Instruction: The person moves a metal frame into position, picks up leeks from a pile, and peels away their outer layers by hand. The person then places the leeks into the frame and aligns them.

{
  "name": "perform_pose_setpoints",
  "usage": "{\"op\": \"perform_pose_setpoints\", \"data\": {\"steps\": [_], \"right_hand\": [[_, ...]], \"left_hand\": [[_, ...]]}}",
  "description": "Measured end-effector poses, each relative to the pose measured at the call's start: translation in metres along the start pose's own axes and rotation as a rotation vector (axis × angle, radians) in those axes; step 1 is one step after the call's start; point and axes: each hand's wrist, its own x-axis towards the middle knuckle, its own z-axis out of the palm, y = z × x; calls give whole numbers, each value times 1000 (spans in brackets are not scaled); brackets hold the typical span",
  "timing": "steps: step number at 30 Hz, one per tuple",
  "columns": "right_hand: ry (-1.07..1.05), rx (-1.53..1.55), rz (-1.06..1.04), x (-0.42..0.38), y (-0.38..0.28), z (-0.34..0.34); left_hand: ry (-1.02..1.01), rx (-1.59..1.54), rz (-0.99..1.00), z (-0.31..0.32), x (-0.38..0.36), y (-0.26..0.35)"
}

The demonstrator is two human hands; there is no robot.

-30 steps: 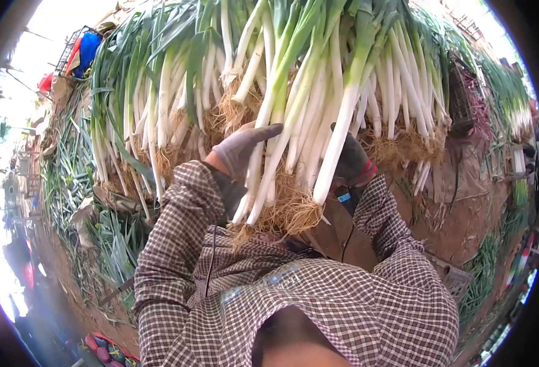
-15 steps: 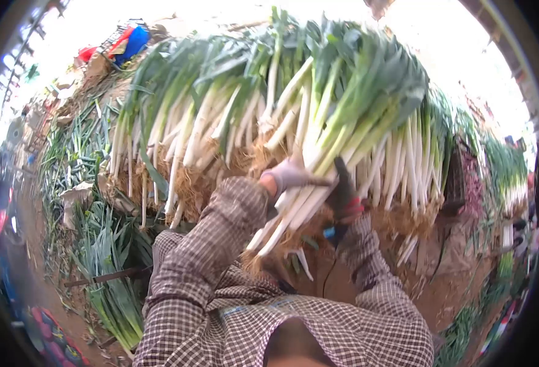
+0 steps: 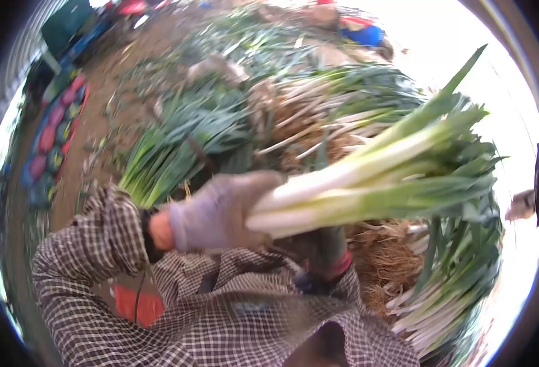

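My left hand (image 3: 223,211), in a pale greyish glove, is wrapped round the white lower ends of a bunch of leeks (image 3: 355,177). The bunch lies almost level, its green leaves pointing right. Under it and close to my body is my right hand (image 3: 318,248), in a dark glove with a red cuff. Its fingers are blurred and partly covered by the leeks, so their grip does not show. Beyond the bunch lies a row of leeks (image 3: 343,116) with shaggy roots; more leeks (image 3: 440,312) with roots are heaped at the lower right.
A pile of green leaves (image 3: 184,140) lies ahead on the left, with loose leaf scraps (image 3: 245,43) behind. Farther left a patterned pink and dark cloth (image 3: 55,131) rests on the ground. A red object (image 3: 138,304) is beside my left sleeve. Another person's hand (image 3: 521,205) appears at the right edge.
My view has turned left. The bunch of leeks has been lifted nearer and swung from pointing away to lying sideways. My left hand has moved left with it.
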Motion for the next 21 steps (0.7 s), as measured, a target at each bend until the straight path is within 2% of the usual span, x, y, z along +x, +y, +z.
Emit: {"op": "perform_pose_setpoints", "data": {"steps": [2, 3, 4, 5, 6, 7, 9, 12, 15, 16, 19, 21], "right_hand": [[-125, -39, -2, 43, 26, 2], [-165, -110, -73, 72, 43, 4], [-264, -94, -29, 103, 57, 11], [-364, -78, -1, 130, 70, 25], [-398, -121, 18, 159, 87, 43], [-427, -170, 29, 185, 106, 60], [-640, -120, 119, 239, 147, 80], [-560, 2, 254, 303, 233, 101], [-455, 74, 356, 322, 306, 92], [-450, 126, 358, 324, 336, 84], [-248, 231, 605, 312, 412, 48], [-218, 366, 706, 299, 458, 20]], "left_hand": [[160, 24, -37, -26, -40, -14], [246, 133, -2, -43, -57, -22], [256, 203, -64, -67, -73, -24], [381, 164, 12, -80, -92, -38], [358, 176, -145, -106, -108, -30], [453, 339, -108, -125, -123, -42], [472, 298, -165, -175, -156, -79], [491, 169, -288, -228, -209, -128], [434, 337, -519, -246, -247, -171], [460, 223, -551, -241, -260, -184], [460, -50, -580, -226, -310, -256], [340, -201, -791, -221, -325, -277]]}}
